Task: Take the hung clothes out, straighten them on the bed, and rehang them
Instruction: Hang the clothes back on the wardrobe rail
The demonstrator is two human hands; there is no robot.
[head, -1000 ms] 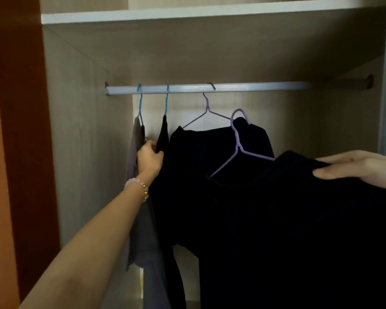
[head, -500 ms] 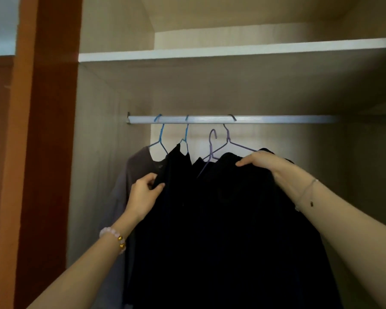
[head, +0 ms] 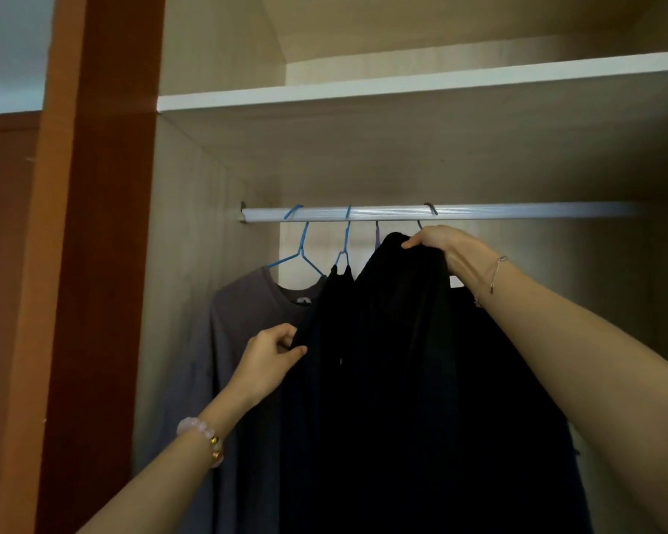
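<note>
1. Wardrobe rail [head: 479, 213] overhead; the black garment [head: 398, 360] hangs just beneath it.
2. I judge it soft, light and floppy, best taken at the shoulders over its hanger.
3. My right hand [head: 440, 244] pinches its top; my left hand [head: 270, 356] pinches dark cloth [head: 313, 325] beside the grey shirt [head: 247, 314].

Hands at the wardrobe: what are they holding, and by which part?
Right hand grips a black garment by its top, under the rail. Left hand pinches dark cloth at its left edge, lower down; whether the same garment cannot be told.
</note>
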